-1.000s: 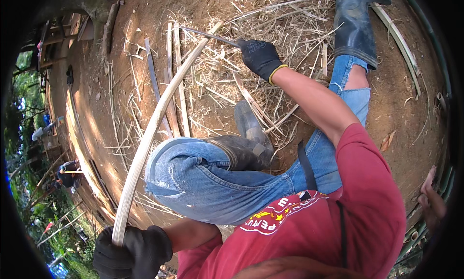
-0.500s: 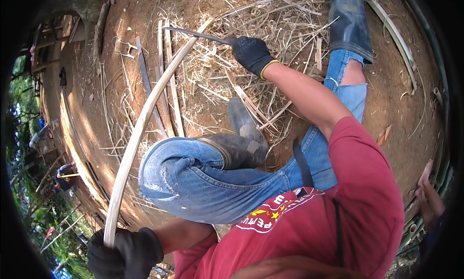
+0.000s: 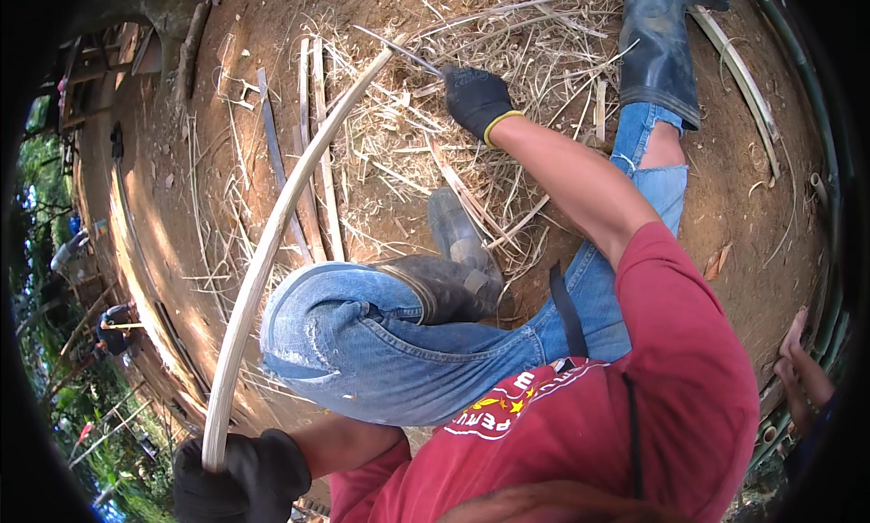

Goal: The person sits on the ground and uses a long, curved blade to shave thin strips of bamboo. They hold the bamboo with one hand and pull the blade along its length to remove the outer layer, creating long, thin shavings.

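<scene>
Passage: above the shavings (image 3: 535, 79), between the bent knee (image 3: 313, 319) and right hand (image 3: 477, 101). Obstructions: curved wooden strip (image 3: 263, 251), left; forearm (image 3: 562, 169), right.

Reference: long, pale, curved wooden strip (image 3: 272, 237). Left hand (image 3: 240, 478), black-gloved, grips the strip's lower end. Right hand (image 3: 478, 101), in a black glove with yellow cuff edge, right of the strip's upper end, holds a thin grey metal blade (image 3: 422, 63); blade crosses that end, contact unclear. Straw-coloured curled shavings (image 3: 535, 61) scattered right of the strip's upper part. Narrow dark flat slat (image 3: 271, 124) passes beneath the strip. Bent knee in faded blue denim (image 3: 313, 328): just right of the strip's lower half.
</scene>
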The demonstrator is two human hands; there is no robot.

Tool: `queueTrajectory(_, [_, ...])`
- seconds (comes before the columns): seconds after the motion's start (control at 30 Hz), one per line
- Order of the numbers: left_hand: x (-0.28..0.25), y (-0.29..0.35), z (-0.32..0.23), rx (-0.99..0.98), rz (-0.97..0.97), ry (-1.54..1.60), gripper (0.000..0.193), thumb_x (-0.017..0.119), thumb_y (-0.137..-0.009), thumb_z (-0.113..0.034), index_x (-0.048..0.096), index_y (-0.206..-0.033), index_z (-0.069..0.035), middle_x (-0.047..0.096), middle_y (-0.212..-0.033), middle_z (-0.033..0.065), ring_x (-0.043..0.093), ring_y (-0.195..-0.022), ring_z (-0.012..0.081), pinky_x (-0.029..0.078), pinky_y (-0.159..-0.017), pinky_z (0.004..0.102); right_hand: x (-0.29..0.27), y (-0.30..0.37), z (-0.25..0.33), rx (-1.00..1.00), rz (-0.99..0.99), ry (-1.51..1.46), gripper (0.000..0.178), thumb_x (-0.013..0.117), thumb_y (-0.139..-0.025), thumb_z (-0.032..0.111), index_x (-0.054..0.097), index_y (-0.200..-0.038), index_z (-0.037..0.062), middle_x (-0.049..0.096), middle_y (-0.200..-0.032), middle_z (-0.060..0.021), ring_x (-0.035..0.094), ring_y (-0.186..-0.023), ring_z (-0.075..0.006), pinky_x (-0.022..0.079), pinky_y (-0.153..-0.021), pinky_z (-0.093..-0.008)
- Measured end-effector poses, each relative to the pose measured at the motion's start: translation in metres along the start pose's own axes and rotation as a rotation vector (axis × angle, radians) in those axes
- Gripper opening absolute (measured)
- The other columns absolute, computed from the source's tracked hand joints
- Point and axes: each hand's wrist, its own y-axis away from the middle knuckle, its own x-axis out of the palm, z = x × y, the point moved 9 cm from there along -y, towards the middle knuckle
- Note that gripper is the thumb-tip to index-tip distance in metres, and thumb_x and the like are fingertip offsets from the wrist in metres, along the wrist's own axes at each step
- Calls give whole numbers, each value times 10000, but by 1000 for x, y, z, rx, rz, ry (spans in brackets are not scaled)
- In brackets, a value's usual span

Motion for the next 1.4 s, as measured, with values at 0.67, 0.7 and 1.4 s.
queueTrajectory(0.67, [59, 13, 18, 175, 225, 184, 352, 426, -1025, -304, 367, -696, -193, 238, -536, -110, 265, -400, 20, 216, -427, 195, -24, -1, 3, -160, 5, 19, 294, 506, -893, 225, 603, -1153, 128, 697, -882, -156, 676, -804, -341, 537, -738, -469])
queueTrajectory(0.7, [57, 14, 17, 175, 208, 221, 343, 440, -1019, -293, 376, -698, -191, 245, -537, -111, 272, -404, 18, 217, -427, 193, -23, 4, 7, -157, 30, -13, 302, 518, -889, 230, 600, -1161, 130, 697, -888, -155, 675, -803, -342, 538, -737, -467])
queueTrajectory(1.4, [49, 10, 20, 141, 245, 156, 349, 465, -1017, -287, 368, -697, -189, 214, -543, -106, 239, -414, 23, 200, -458, 187, -6, 9, -4, -15, 79, -27, 306, 405, -957, 243, 610, -1154, 130, 697, -916, -164, 677, -837, -344, 529, -729, -473])
